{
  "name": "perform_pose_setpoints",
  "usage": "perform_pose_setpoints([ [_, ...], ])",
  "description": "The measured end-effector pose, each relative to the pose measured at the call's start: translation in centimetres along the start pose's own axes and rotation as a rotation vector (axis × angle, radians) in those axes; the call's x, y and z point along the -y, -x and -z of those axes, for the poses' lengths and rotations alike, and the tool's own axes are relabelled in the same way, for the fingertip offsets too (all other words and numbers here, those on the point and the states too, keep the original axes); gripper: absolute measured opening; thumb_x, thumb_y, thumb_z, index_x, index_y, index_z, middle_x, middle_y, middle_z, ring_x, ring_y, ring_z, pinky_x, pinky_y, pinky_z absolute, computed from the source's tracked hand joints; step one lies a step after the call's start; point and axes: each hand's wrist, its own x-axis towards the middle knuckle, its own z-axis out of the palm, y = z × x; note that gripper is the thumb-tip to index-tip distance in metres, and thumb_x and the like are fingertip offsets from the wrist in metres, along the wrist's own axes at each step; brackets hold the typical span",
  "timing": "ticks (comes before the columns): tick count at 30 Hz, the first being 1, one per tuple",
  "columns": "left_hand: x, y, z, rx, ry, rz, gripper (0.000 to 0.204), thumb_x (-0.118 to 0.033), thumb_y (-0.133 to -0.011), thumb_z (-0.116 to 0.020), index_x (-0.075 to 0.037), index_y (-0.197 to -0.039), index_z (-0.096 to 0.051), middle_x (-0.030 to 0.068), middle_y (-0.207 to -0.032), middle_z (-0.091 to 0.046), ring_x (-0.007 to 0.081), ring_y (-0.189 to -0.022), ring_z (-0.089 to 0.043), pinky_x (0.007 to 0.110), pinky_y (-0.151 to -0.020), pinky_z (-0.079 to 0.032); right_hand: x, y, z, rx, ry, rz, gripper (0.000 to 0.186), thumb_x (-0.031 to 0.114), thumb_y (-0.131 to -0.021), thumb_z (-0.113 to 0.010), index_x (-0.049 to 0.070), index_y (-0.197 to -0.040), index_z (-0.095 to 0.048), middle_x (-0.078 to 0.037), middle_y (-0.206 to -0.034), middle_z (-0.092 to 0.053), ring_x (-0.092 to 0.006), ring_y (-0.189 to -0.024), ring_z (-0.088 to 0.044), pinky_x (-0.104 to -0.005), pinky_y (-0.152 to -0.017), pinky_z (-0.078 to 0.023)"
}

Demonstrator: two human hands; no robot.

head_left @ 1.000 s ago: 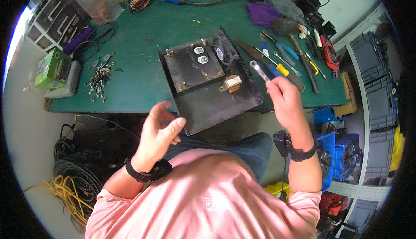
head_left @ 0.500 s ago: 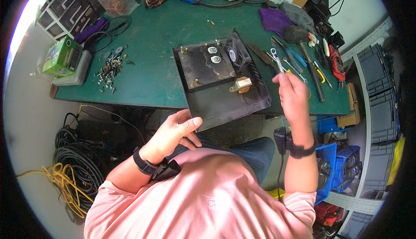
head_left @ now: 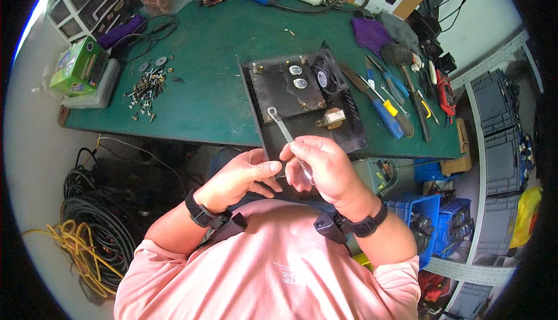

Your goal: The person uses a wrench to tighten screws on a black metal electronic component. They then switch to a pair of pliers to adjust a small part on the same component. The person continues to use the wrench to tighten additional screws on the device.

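Silver wrench (head_left: 281,127) is clamped in the curled right hand (head_left: 321,166); the left hand (head_left: 241,176) bends, fingers apart.

Left forearm (head_left: 170,222): slanting inward across the front of the body, elbow bending out to the side.
Left hand (head_left: 241,178): hanging open, palm turning inward, fingers (head_left: 268,190) curving loosely apart.
Left thumb (head_left: 269,168): pointing toward the other hand.
Right forearm (head_left: 388,236): angling in from the opposite side, elbow bending outward too.
Right hand (head_left: 328,166): gripping, fingers curling under, thumb (head_left: 299,147) pressing from above.
Both hands: facing each other close together before the belly.
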Motion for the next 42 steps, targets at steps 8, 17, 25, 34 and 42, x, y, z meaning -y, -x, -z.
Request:
perform_pose_setpoints([
  [8, 0.6, -0.5, 0.6, 0.078, -0.011, -0.069, 0.058, -0.05, -0.078, -0.07, -0.005, -0.11, -0.056, 0.005, -0.102, -0.061, 0.0127, -0.082, -0.057, 0.026, -0.072, -0.049, -2.4, -1.1, -0.2, -0.117, 0.153, 0.108, 0.031, 0.024, -0.094, -0.049, 0.002, -0.078, -0.064, -0.005, -0.066, -0.061, -0.0078, -0.053, -0.053, -0.0193, -0.048, -0.037],
  [17, 0.5, -0.5, 1.0, 0.061, -0.044, -0.038, 0.071, -0.056, -0.071, -0.073, -0.002, -0.111, -0.051, 0.0077, -0.1, -0.061, 0.0155, -0.087, -0.061, 0.028, -0.074, -0.052, -0.7, -1.2, -1.0, -0.089, 0.076, -0.127, 0.033, 0.029, -0.093, -0.052, 0.004, -0.075, -0.064, -0.003, -0.065, -0.06, -0.0072, -0.051, -0.049, -0.021, -0.044, -0.034],
  [25, 1.3, -1.0, 1.4, 0.127, 0.031, -0.068, 0.057, -0.035, -0.077, -0.076, 0.002, -0.113, -0.051, 0.0077, -0.101, -0.061, 0.0139, -0.086, -0.058, 0.025, -0.067, -0.051, -0.3, -1.4, -1.6, -0.099, 0.01, -0.216, 0.036, 0.033, -0.094, -0.053, 0.003, -0.076, -0.063, -0.004, -0.062, -0.06, -0.0086, -0.048, -0.052, -0.0201, -0.042, -0.035],
  [34, 0.7, -0.8, 1.1, 0.067, -0.03, -0.062, 0.057, -0.033, -0.074, -0.078, 0.0, -0.113, -0.053, 0.0062, -0.099, -0.061, 0.0125, -0.084, -0.059, 0.025, -0.065, -0.05, 1.8, -1.4, -1.2, -0.092, 0.131, -0.313, 0.038, 0.033, -0.095, -0.05, 0.002, -0.076, -0.062, -0.008, -0.054, -0.057, -0.0104, -0.039, -0.048, -0.0218, -0.036, -0.033],
  [42, 0.4, -0.8, 0.7, 0.031, -0.018, -0.019, 0.05, -0.029, -0.075, -0.077, 0.0, -0.109, -0.055, 0.0044, -0.093, -0.061, 0.0105, -0.078, -0.058, 0.024, -0.065, -0.048, 1.5, -1.6, -0.7, -0.112, 0.253, -0.257, 0.04, 0.033, -0.095, -0.05, 0.003, -0.072, -0.06, -0.005, -0.05, -0.053, -0.0097, -0.039, -0.046, -0.0221, -0.036, -0.032],
])
